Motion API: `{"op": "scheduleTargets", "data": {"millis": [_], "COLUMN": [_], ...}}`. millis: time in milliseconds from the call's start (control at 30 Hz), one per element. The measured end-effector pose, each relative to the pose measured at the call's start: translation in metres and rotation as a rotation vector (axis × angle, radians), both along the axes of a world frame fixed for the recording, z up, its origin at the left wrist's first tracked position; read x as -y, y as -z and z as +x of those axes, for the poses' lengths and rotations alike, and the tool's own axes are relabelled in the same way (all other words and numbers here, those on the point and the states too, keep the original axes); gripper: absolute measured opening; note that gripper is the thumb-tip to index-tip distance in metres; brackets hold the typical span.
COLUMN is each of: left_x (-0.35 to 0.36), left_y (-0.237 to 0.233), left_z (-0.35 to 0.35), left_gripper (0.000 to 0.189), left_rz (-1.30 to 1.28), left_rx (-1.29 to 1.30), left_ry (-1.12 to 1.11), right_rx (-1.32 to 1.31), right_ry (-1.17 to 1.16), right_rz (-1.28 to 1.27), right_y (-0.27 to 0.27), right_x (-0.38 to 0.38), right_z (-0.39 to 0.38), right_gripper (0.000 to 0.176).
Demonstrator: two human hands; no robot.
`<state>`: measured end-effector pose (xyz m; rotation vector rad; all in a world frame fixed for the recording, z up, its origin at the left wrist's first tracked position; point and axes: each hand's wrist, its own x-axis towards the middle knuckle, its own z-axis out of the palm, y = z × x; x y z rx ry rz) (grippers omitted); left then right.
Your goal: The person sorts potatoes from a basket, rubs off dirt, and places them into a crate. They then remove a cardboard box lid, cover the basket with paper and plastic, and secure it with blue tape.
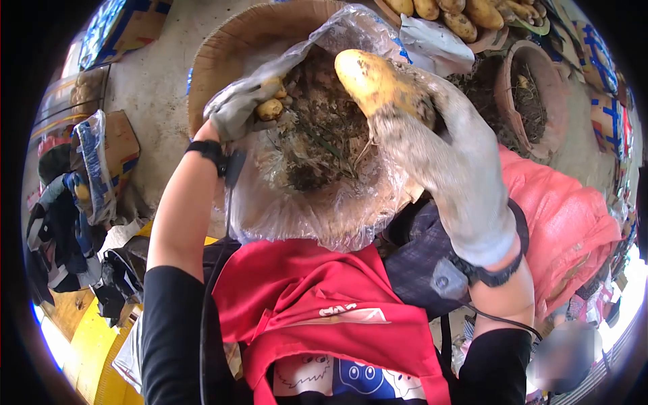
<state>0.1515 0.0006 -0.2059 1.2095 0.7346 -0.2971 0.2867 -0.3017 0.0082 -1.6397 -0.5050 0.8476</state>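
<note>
My right hand (449,155), in a dirty pale work glove, is closed around a large, long yellow potato (368,77) with dark soil on its lower end. It is raised over the right side of a round tub (209,74) lined with clear plastic (317,223). My left hand (236,108), in a grey glove, is at the tub's left side, its fingers curled around small yellow potatoes (270,109). Its fingertips are partly hidden. Between my hands, soil and dry plant debris (324,135) lie in the lined tub.
Several large potatoes (466,17) fill a container at the top right. Beside it stands a clay-coloured pot (509,88) with debris inside. A pink sack (553,223) lies to my right. Cardboard boxes (121,142) are on the left, near another person (67,216).
</note>
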Motion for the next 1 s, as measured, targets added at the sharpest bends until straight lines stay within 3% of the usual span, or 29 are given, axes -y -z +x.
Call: {"op": "scheduleTargets", "data": {"millis": [67, 133, 200, 233, 333, 400, 467, 533, 600, 633, 667, 733, 800, 867, 933, 1000], "left_x": [0.019, 0.038, 0.066, 0.082, 0.13, 0.147, 0.159, 0.168, 0.172, 0.17, 0.169, 0.171, 0.164, 0.165, 0.162, 0.168], "left_y": [-0.045, -0.081, -0.115, -0.132, -0.16, -0.162, -0.166, -0.182, -0.203, -0.206, -0.218, -0.243, -0.255, -0.276, -0.291, -0.309], "left_z": [-0.013, -0.025, -0.036, -0.043, -0.064, -0.083, -0.105, -0.126, -0.153, -0.167, -0.183, -0.217, -0.259, -0.303, -0.352, -0.396], "left_gripper": [0.046, 0.054, 0.065, 0.075, 0.077, 0.069, 0.065, 0.065, 0.067, 0.08, 0.08, 0.078, 0.078, 0.075, 0.077, 0.078], "left_rz": [-0.337, -0.417, -0.739, -0.719, -0.743, -0.775, -0.848, -0.829, -0.759, -0.688, -0.653, -0.509, -0.43, -0.402, -0.28, -0.216], "left_rx": [0.18, 0.301, 0.34, 0.39, 0.496, 0.504, 0.55, 0.612, 0.601, 0.572, 0.607, 0.716, 0.799, 0.929, 1.013, 1.049], "left_ry": [-0.077, -0.056, -0.217, -0.245, -0.34, -0.37, -0.401, -0.433, -0.516, -0.54, -0.563, -0.573, -0.615, -0.599, -0.58, -0.617], "right_rx": [-0.014, -0.023, 0.461, 0.495, 0.404, 0.283, 0.249, 0.103, 0.596, 0.659, 0.728, 0.814, 0.825, 0.563, 0.67, 1.011], "right_ry": [0.012, 0.021, -0.06, -0.109, -0.252, -0.184, -0.242, -0.252, -0.392, -0.555, -0.714, -0.711, -0.773, -0.763, -0.756, -0.771], "right_rz": [0.036, 0.076, 0.043, 0.113, 0.139, 0.049, 0.131, 0.164, 0.102, -0.077, -0.258, -0.257, -0.094, -0.288, -0.35, -0.32], "right_y": [-0.001, 0.006, 0.024, 0.028, 0.031, 0.029, 0.023, 0.03, 0.061, 0.063, 0.066, 0.122, 0.156, 0.137, 0.111, 0.115], "right_x": [0.0, 0.0, 0.002, 0.001, 0.002, -0.001, 0.001, 0.001, 0.004, 0.005, 0.007, 0.025, 0.027, 0.029, 0.036, 0.04], "right_z": [-0.004, -0.01, -0.017, -0.023, -0.042, -0.055, -0.06, -0.064, -0.058, -0.06, -0.064, -0.068, -0.059, -0.067, -0.075, -0.069], "right_gripper": [0.05, 0.045, 0.047, 0.056, 0.05, 0.028, 0.021, 0.022, 0.026, 0.028, 0.03, 0.037, 0.043, 0.044, 0.038, 0.032]}}
